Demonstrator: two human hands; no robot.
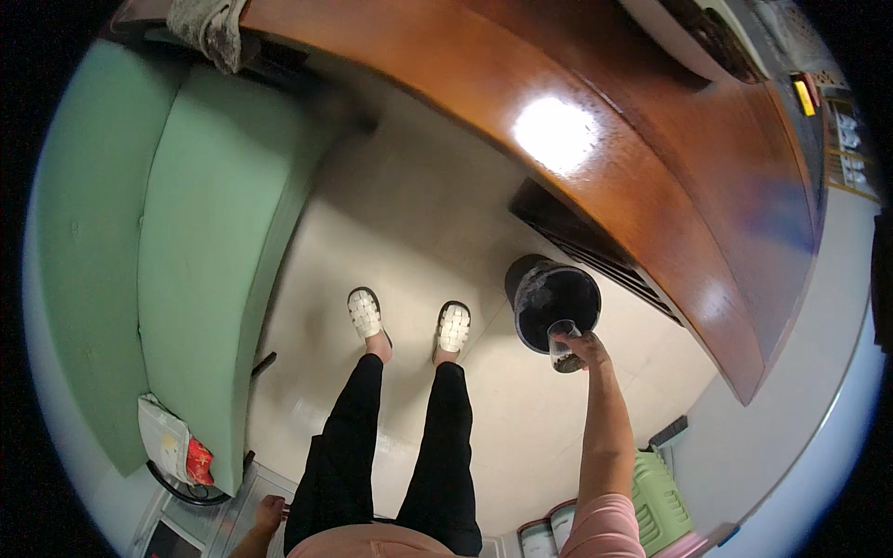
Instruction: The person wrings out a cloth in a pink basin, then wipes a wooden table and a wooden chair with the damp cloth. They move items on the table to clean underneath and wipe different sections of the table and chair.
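My right hand [589, 349] grips a clear, see-through cup [560, 342] with dark bits lying at its bottom. The cup is tilted, its mouth towards a black trash bin [593, 289] on the floor, and it overlaps the bin's near rim from above. A thin, translucent liner seems to hang over part of that rim; the bin's inside is too dark to make out. Low at the left, beside my black trousers, my left hand [268, 514] has its fingers curled. A small edge shows at its fingertips, but what it is cannot be told.
A glossy brown wooden table [670, 188] curves across the top and right. Along the left runs a green bench seat [209, 209] with a bag [164, 436] on its near end. A green plastic stool [659, 502] stands at lower right. My feet in white woven slippers [454, 326] are on the tiles.
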